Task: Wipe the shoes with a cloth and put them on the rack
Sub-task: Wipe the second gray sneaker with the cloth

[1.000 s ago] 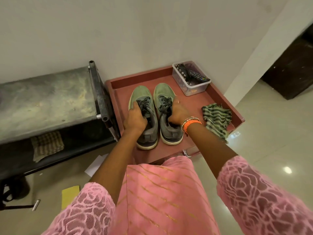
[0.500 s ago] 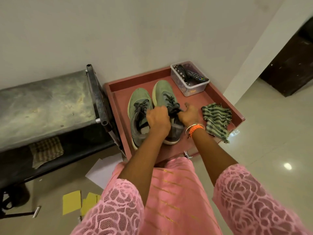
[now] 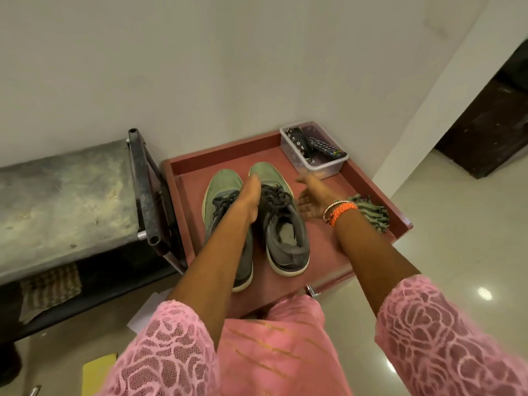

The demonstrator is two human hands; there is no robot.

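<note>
- Left hand (image 3: 251, 200) lay between the two shoes on the red tray-top table (image 3: 328, 247); fingers reached into the laces of the right shoe (image 3: 281, 221), but whether they gripped the laces couldn't be told.
- Right hand (image 3: 313, 195) hovered just right of the right shoe, palm up, fingers spread, holding nothing.
- Left shoe (image 3: 225, 201) sat flat, touching or nearly touching the right shoe, partly hidden under the left forearm.
- Striped cloth (image 3: 371, 214) lay crumpled right of the right shoe near the table's raised lip, untouched; wiping looked not yet started.
- Rack (image 3: 65, 195) stood left of the shoes, against the table's side.
- Risk: lifting by laces alone could let the shoe swing or slip, knocking its pair.
- Risk: the cloth's fringed edge sat near the lip and could slide off if brushed.
- Risk: a wide reach could bump the plastic box (image 3: 314, 154) behind the right shoe.
- Materials: shoes had green suede-like toes, grey mesh collars, pale rubber soles, dark cord laces; the cloth was soft woven green stripe; the rack top was dull scuffed metal on a dark tube frame; the box was clear and rigid, with a remote inside.
</note>
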